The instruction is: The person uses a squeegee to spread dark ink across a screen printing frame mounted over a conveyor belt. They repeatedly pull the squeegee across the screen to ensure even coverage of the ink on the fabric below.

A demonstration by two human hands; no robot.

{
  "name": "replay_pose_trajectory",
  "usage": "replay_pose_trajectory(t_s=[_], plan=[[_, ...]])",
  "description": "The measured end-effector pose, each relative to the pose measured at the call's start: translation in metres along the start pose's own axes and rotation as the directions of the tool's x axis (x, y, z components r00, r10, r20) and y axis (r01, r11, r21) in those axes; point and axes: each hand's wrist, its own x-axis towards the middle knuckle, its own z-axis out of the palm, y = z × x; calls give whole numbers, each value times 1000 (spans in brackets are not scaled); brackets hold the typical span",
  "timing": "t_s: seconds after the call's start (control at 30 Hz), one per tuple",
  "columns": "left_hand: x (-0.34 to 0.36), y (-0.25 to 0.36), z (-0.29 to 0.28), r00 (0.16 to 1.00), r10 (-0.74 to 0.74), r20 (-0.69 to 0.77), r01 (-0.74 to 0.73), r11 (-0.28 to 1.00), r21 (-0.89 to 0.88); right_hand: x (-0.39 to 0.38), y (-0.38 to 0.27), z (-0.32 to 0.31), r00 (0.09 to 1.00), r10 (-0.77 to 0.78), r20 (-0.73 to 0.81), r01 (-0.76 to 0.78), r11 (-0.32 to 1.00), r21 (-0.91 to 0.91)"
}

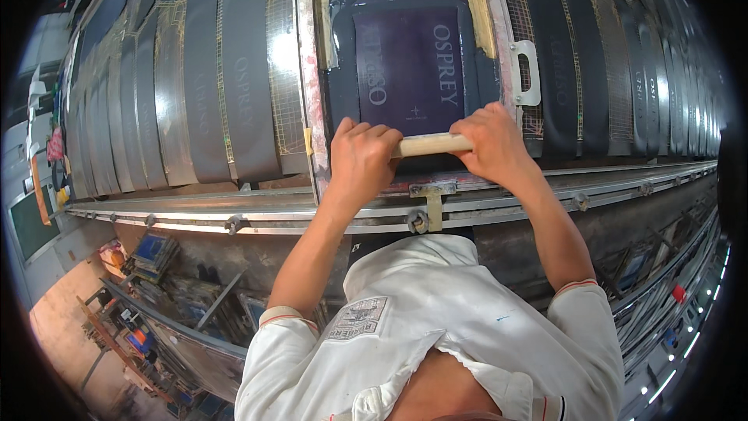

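Observation:
My left hand (pixel 365 154) and my right hand (pixel 492 143) grip the two ends of a pale wooden squeegee bar (pixel 431 145), which lies crosswise over the near part of a screen-printing frame (pixel 310 78). Inside the frame is a dark purple printing area (pixel 407 62) with pale lettering, bordered by dark wet-looking ink and strips of yellowish tape (pixel 479 23). A white handle (pixel 532 74) is fixed to the right side of the frame, and a metal bracket (pixel 433 201) sits at its near end. The squeegee's blade is hidden beneath the bar.
Long grey printed pieces (pixel 249 93) lie in rows on the table to both sides. A metal rail (pixel 343 221) with knobs runs along the near edge, just in front of my body. Stacked screens (pixel 152 253) stand below at the left; long rods (pixel 678 281) lie below at the right.

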Motion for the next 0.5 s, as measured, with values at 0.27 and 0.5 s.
replay_pose_trajectory(t_s=[0.27,0.5], plan=[[111,-52,-27,997,68,-47,-63,993,96,102,54,-50,998,-30,-48,27,998,-65],[263,-116,-47,990,-60,128,42,990,134,233,128,-104,995,62,73,-64,998,24]])
